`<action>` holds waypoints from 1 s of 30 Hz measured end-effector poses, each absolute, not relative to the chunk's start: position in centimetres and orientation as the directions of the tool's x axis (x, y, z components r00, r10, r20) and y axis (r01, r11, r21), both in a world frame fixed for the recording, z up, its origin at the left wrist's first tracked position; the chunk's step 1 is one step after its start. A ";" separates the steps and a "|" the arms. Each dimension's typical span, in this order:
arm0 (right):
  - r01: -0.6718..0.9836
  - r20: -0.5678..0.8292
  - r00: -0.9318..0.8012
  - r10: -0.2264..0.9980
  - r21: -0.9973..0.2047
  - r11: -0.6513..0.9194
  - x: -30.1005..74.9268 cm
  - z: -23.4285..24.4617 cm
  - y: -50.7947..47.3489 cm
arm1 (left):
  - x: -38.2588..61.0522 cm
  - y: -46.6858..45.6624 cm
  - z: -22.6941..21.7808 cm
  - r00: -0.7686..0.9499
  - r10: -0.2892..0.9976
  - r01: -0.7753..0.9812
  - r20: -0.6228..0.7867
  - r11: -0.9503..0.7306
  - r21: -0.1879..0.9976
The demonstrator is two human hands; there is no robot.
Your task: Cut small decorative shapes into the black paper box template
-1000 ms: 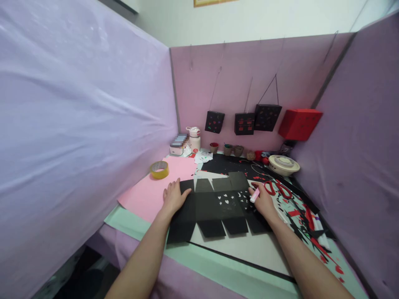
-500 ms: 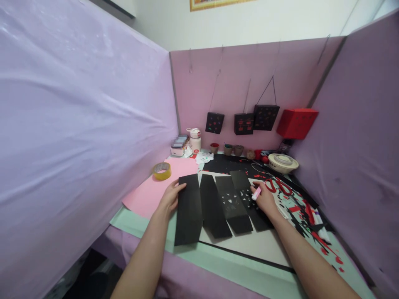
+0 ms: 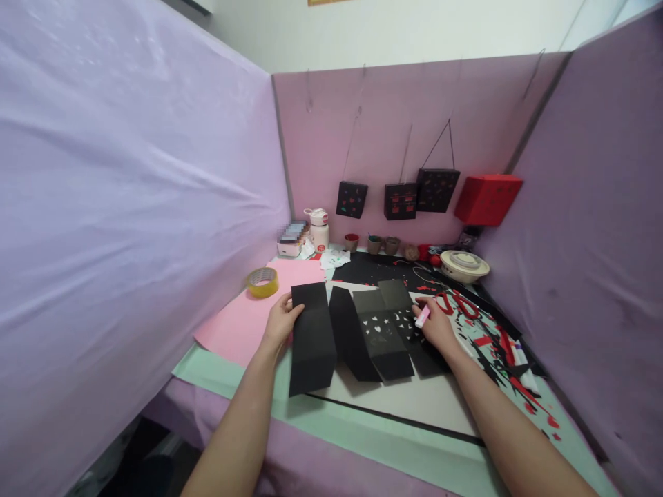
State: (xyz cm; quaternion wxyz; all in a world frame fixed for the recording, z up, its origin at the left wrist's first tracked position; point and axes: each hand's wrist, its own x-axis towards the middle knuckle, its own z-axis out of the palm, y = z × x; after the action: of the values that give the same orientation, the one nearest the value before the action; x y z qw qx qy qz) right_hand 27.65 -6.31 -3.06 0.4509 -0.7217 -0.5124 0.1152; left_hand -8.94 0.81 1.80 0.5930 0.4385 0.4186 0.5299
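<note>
A sheet of black cardstock point(image 3: 313, 338), creased and slit into panels, rises partly folded above a pale board point(image 3: 352, 390). Its two right panels carry small cut-out hearts, stars and moons. My left hand point(image 3: 282, 321) is closed on the leftmost panel's edge, thumb on the front face. At the right edge of the cardstock, my right hand point(image 3: 435, 324) is closed around a small pink-and-white tool point(image 3: 423, 316), whose kind I cannot make out. Its fingertips are at the cardstock too, partly hidden behind the hand.
Yellow tape point(image 3: 262, 283) lies on pink paper point(image 3: 228, 328) at left. Red-handled scissors point(image 3: 466, 307) and black and red scraps cover the right side. Behind stand a bottle point(image 3: 320, 233), several small pots point(image 3: 373, 244) and a lidded bowl point(image 3: 465, 266). Decorated boxes point(image 3: 438, 190) hang above.
The cardstock's panels have folded up more, and its cut-outs show brighter. Both hands keep their grip on it. The whole view has shifted slightly.
</note>
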 end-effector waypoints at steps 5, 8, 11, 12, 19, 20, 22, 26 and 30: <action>0.633 0.282 0.454 0.845 -0.770 -0.083 27.4 -2.6 -6.5 | -9.3 0.7 2.0 0.087 0.990 -0.233 -0.111 0.129 0.964; 0.630 0.276 0.457 0.846 -0.772 -0.089 27.4 -2.5 -6.5 | -9.6 0.3 2.6 0.224 0.955 -0.216 -0.194 0.242 0.946; 0.625 0.279 0.457 0.844 -0.776 -0.082 27.5 -2.5 -6.5 | -9.7 -0.1 3.0 0.332 0.911 -0.182 -0.243 0.315 0.931; 0.623 0.281 0.457 0.844 -0.778 -0.079 27.5 -2.5 -6.5 | -9.7 -0.2 3.1 0.348 0.905 -0.176 -0.246 0.321 0.931; 0.595 0.285 0.463 0.840 -0.802 -0.056 27.6 -2.8 -6.5 | -9.2 -0.8 3.3 0.325 0.935 -0.238 -0.141 0.225 0.945; 0.587 0.288 0.462 0.839 -0.808 -0.046 27.6 -2.9 -6.5 | -9.2 -0.9 3.4 0.324 0.938 -0.248 -0.124 0.210 0.946; 0.564 0.294 0.461 0.837 -0.826 -0.020 27.7 -2.8 -6.5 | -9.2 -1.0 3.5 0.321 0.943 -0.272 -0.089 0.182 0.945; 0.487 0.309 0.469 0.827 -0.872 0.050 27.7 -2.1 -6.5 | -9.7 -1.2 3.5 0.294 0.955 -0.323 -0.033 0.131 0.937; 0.375 0.296 0.478 0.827 -0.920 0.113 27.6 -1.2 -6.6 | -10.1 -1.2 3.5 0.262 0.965 -0.347 -0.027 0.120 0.930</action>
State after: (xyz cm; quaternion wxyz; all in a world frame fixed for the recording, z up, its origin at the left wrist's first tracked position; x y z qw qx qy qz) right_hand 27.57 -6.58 -1.22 0.5778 -0.6364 -0.4721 0.1957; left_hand -10.10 -1.19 3.53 0.6609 0.4405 0.3507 0.4961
